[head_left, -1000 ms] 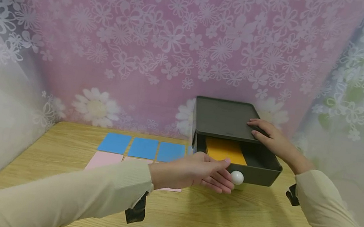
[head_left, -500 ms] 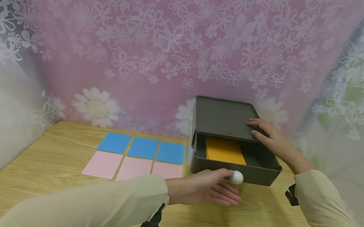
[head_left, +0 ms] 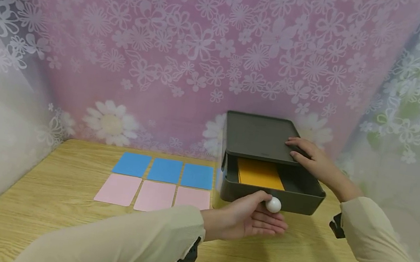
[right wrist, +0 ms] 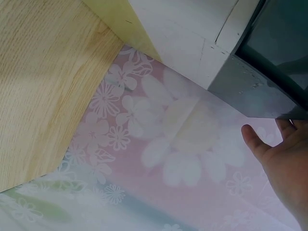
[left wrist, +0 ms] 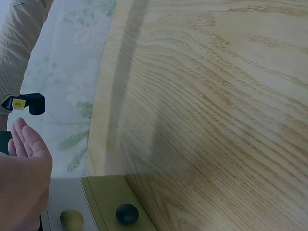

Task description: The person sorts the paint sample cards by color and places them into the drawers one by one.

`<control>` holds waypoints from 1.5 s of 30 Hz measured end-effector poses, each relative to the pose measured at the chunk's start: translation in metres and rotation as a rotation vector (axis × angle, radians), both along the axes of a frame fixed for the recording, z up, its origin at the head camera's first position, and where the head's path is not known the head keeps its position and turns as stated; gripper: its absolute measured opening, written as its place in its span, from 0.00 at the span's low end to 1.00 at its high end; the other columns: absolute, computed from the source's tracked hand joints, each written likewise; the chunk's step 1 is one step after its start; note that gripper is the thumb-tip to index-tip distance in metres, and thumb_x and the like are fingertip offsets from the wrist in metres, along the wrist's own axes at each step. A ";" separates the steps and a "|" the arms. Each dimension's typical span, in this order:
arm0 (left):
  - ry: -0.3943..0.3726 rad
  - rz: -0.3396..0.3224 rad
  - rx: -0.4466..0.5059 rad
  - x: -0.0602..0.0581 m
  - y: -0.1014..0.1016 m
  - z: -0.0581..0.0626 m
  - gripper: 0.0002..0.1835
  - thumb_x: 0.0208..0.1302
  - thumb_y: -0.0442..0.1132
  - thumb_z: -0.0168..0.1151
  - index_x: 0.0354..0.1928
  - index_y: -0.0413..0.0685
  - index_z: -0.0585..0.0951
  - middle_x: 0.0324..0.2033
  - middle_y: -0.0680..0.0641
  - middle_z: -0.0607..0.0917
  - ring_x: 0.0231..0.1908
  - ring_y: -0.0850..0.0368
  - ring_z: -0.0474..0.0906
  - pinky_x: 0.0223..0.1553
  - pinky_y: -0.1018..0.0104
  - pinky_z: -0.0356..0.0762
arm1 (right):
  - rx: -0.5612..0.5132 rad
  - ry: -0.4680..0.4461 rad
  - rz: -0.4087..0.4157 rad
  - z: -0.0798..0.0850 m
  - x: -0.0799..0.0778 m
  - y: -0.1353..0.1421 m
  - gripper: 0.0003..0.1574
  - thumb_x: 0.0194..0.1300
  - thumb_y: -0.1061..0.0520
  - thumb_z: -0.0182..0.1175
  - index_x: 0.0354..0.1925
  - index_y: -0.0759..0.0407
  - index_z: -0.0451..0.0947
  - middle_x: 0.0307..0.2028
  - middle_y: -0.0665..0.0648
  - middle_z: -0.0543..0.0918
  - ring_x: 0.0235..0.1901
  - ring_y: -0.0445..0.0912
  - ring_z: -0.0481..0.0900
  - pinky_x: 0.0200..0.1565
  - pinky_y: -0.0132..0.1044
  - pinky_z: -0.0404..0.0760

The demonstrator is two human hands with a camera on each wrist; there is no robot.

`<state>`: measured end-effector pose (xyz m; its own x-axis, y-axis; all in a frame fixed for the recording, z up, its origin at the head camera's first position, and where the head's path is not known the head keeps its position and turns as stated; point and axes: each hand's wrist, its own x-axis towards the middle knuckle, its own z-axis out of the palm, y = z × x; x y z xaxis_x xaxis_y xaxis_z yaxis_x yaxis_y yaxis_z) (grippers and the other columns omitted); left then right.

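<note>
A cabinet with a dark grey top (head_left: pixel 258 136) has its dark top drawer (head_left: pixel 298 204) pulled out. Orange cards (head_left: pixel 260 174) lie inside at the left. My left hand (head_left: pixel 241 219) is in front, its thumb against the round white knob (head_left: pixel 274 205). The other fingers stretch out straight below the knob, palm turned up. In the left wrist view that hand (left wrist: pixel 24 192) covers the lower left corner. My right hand (head_left: pixel 317 163) rests on the right edge of the cabinet top; in the right wrist view its thumb (right wrist: pixel 255 138) stands out beside the dark corner.
Blue cards (head_left: pixel 131 164) lie in a row left of the cabinet, with pink cards (head_left: pixel 118 189) in front of them. Lower drawers carry a yellow knob (left wrist: pixel 71 220) and a dark knob (left wrist: pixel 127 214). Flowered cloth (head_left: pixel 188 55) hangs behind the wooden table (head_left: pixel 41 196).
My left hand has moved right and down, from beside the knob to thumb against it with fingers beneath. The right hand and the drawer have stayed put.
</note>
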<state>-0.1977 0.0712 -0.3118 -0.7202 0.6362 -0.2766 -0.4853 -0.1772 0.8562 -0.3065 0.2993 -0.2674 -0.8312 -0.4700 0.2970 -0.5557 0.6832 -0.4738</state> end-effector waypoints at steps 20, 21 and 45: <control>0.076 0.123 0.010 -0.059 0.011 -0.007 0.26 0.62 0.51 0.47 0.45 0.34 0.80 0.43 0.38 0.83 0.42 0.52 0.82 0.46 0.65 0.78 | 0.034 -0.052 -0.031 0.003 0.005 -0.001 0.27 0.70 0.53 0.46 0.63 0.64 0.61 0.66 0.68 0.57 0.66 0.65 0.51 0.59 0.63 0.55; 0.066 0.128 0.015 -0.061 0.011 -0.007 0.25 0.62 0.51 0.47 0.44 0.34 0.80 0.42 0.38 0.84 0.42 0.53 0.83 0.45 0.65 0.78 | 0.035 -0.050 -0.032 0.003 0.005 -0.001 0.27 0.70 0.53 0.45 0.63 0.64 0.61 0.66 0.68 0.57 0.66 0.65 0.51 0.59 0.63 0.55; -0.034 -0.036 -0.004 -0.057 0.003 -0.070 0.36 0.64 0.60 0.42 0.50 0.31 0.77 0.50 0.35 0.79 0.51 0.46 0.78 0.55 0.59 0.73 | 0.024 -0.043 -0.026 0.003 0.003 -0.001 0.27 0.70 0.53 0.45 0.63 0.65 0.61 0.66 0.68 0.56 0.66 0.65 0.50 0.60 0.63 0.54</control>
